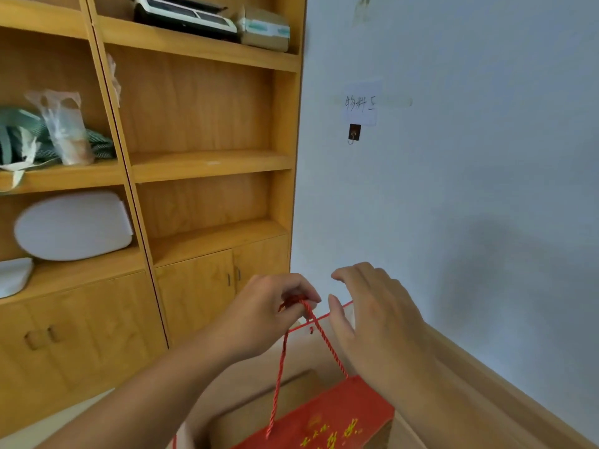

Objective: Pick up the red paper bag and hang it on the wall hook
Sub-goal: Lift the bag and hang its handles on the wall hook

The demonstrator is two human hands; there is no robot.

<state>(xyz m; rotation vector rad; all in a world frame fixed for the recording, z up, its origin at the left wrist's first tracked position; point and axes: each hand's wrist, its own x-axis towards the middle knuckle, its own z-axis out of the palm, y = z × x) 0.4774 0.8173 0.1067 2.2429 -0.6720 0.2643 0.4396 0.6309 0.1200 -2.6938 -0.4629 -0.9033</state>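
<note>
The red paper bag (327, 419) with gold lettering hangs at the bottom centre, held up by its red twisted cord handles (282, 361). My left hand (269, 315) is shut on the top of the cords. My right hand (372, 312) hovers just to the right of the cords with fingers spread and curved, holding nothing. The small dark wall hook (354, 133) sits on the pale wall well above both hands, under a taped paper note (361, 103).
A tall wooden shelf unit (210, 163) fills the left, its edge close to the hook. Its shelves hold white oval lids (73, 226), a plastic-wrapped item (66, 131) and boxes (264, 29). A wooden baseboard (505, 393) runs along the wall at lower right.
</note>
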